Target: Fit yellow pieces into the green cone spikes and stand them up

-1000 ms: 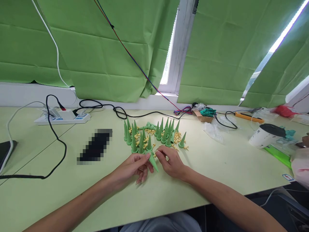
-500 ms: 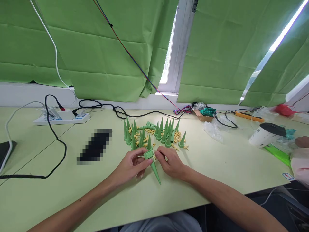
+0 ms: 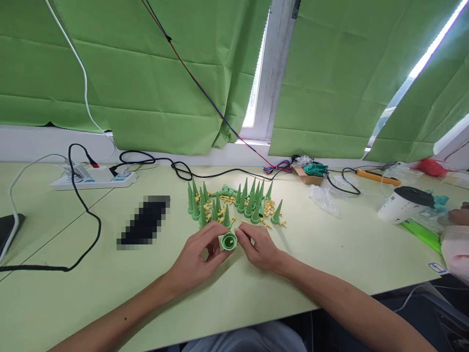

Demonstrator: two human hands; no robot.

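Observation:
A green plastic plant watering spike (image 3: 229,241) sits between the thumb and fingers of my left hand (image 3: 196,253), its round hollow end facing me. Something small and pale shows inside the opening. My right hand (image 3: 262,248) is closed in a pinch against the right side of that rim; whatever its fingertips hold is hidden. Just beyond both hands, several more green spikes (image 3: 255,215) stand points up on the table. Small yellow plastic valves (image 3: 270,208) lie scattered among them.
On the left, a dark pixelated patch (image 3: 144,222) covers something, with a power strip (image 3: 95,178) behind. Black cable (image 3: 220,175) runs along the back. At right are a small cardboard box (image 3: 309,177), a black-lidded cup (image 3: 403,204) and part of another person's pink sleeve (image 3: 456,249).
My left hand has turned the spike, so its open end now faces me instead of its point hanging down toward me. The right hand stays nearly in place.

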